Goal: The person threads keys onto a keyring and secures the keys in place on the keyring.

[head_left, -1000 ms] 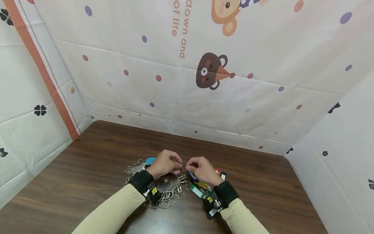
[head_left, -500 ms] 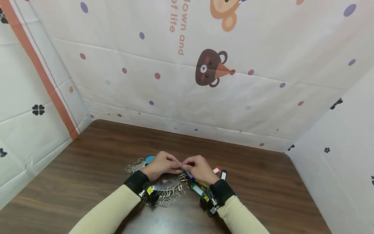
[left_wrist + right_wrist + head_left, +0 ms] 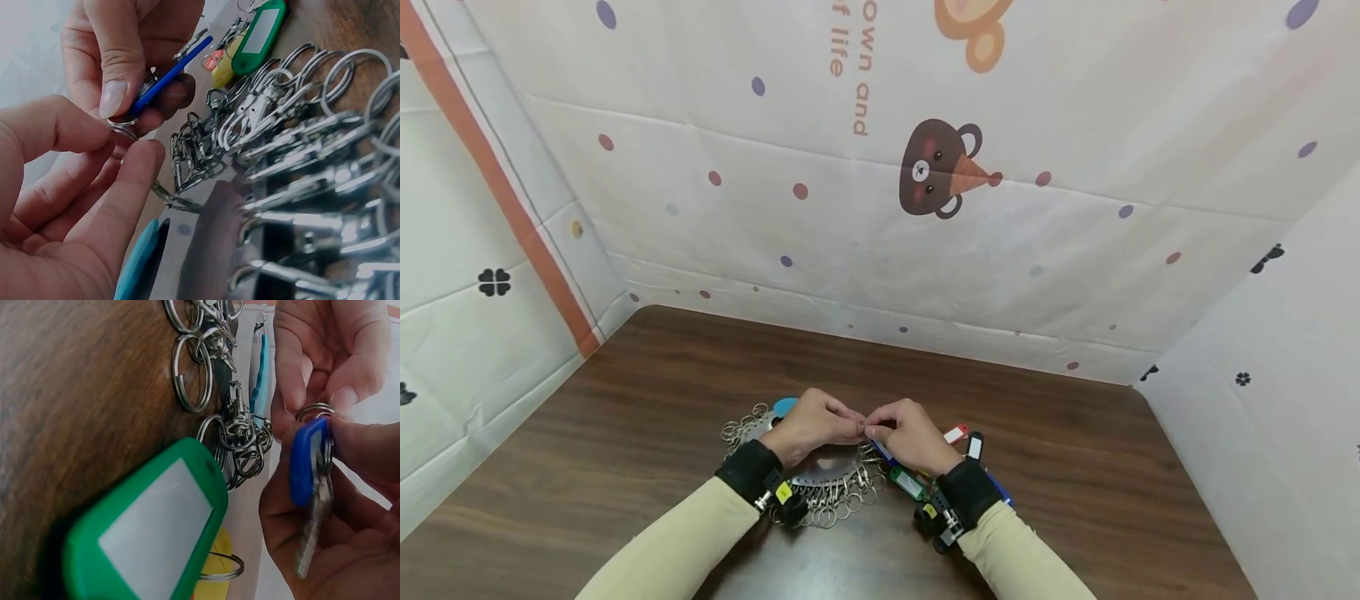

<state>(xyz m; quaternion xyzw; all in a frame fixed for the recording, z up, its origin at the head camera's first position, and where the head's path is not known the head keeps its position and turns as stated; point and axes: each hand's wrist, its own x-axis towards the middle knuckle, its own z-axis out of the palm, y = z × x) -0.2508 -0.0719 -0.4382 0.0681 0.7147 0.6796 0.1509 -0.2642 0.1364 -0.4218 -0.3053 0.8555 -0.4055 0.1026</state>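
Observation:
My left hand (image 3: 816, 427) pinches a small metal split ring (image 3: 122, 130) between thumb and fingertips. My right hand (image 3: 913, 435) meets it fingertip to fingertip and holds a blue key tag (image 3: 305, 465) with a metal key (image 3: 314, 528) hanging beside it. The right thumb rests at the ring, which overlaps the top of the blue tag in the right wrist view. Under the left hand lies a round metal plate (image 3: 824, 467) edged with several snap hooks (image 3: 300, 162) and rings, partly hidden by that hand and wrist.
Right of the plate, partly under my right wrist, lie more key tags: a green tag (image 3: 908, 483), a red tag (image 3: 956, 433) and a black tag (image 3: 975, 446). A light-blue piece (image 3: 786, 407) sits at the plate's far edge. Printed cloth (image 3: 850, 225) walls in the wooden table (image 3: 685, 367).
One second ago the hands were slightly apart; now their fingertips meet at the ring. The right hand has moved a little left, uncovering more of the red and black tags.

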